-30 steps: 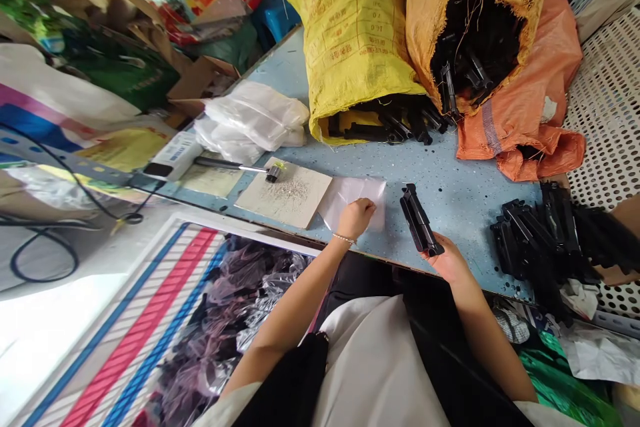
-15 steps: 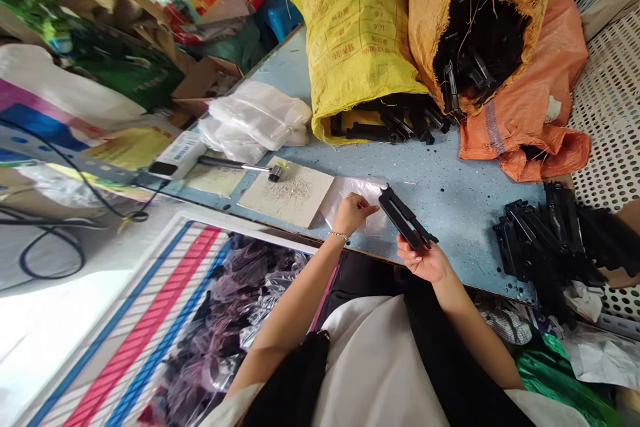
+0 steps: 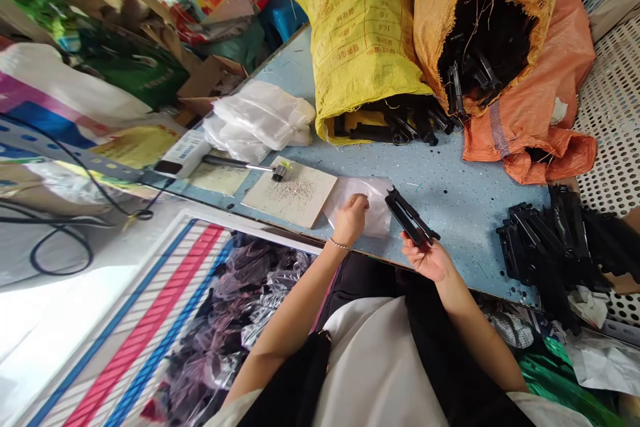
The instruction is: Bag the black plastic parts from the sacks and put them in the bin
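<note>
My right hand [image 3: 429, 260] grips the lower end of a long black slotted plastic part [image 3: 409, 215], which slants up and to the left over the table's front edge. To its left, my left hand [image 3: 352, 215] is closed, fingers curled, above a flat stack of clear plastic bags [image 3: 379, 217]. Whatever its fingertips may hold is hidden. Beside the bags lies a beige board [image 3: 307, 197] with brown crumbs scattered on it. A hammer [image 3: 245, 165] rests with its head on that board.
Black parts spill from a yellow sack [image 3: 365, 33] and fill an orange sack [image 3: 430, 20]. More black parts [image 3: 545, 240] are heaped at the table's right end. White plastic bags [image 3: 263, 113] lie at the back left. Below stands a striped container [image 3: 175, 287] of bagged dark items.
My left hand has curled its fingers in tighter over the clear bags. The black part stays in my right hand, tilted slightly differently. The whole view has shifted a little.
</note>
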The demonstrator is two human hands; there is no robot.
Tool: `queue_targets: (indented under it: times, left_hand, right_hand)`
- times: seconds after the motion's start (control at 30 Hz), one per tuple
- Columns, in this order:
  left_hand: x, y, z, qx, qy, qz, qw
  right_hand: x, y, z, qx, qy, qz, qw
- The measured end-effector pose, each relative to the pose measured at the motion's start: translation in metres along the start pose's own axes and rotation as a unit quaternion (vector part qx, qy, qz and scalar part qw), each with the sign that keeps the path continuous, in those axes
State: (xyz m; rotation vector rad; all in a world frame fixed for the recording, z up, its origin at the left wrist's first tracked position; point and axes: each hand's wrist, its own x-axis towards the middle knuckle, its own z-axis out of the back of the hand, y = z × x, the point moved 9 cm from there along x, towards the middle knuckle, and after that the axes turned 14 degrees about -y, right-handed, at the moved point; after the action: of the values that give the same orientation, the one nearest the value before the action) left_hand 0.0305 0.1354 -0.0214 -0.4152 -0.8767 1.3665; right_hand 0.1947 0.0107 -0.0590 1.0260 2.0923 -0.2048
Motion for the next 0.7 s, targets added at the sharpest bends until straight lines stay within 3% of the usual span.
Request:
queue_targets:
  times: [0.1,0.23,0.43,0.6,0.7]
  left_hand:
    - [-0.005,-0.013,-0.005,0.079,0.033,-0.078,0.993]
    - [-0.002,-0.014,0.008,0.132,0.008,-0.091,0.987]
    - [-0.023,-0.040,0.023,0.041,0.009,-0.194,0.980]
    - [-0.034,-0.047,0.058,-0.022,-0.047,-0.228,0.972]
    - [-0.044,-0.051,0.061,-0.008,-0.058,-0.233,0.971]
  right_hand:
    - [0.002,-0.015,-0.004,0.016,0.006,-0.045,0.999]
    - [0.011,-0.031,0.002,0.050,-0.002,-0.098,0.994]
    - [0.012,-0.035,-0.015,0.062,0.049,-0.125,0.989]
    - [0.011,-0.037,-0.020,0.018,0.056,-0.110,0.992]
    - [0.016,-0.032,-0.014,-0.077,0.026,-0.037,0.996]
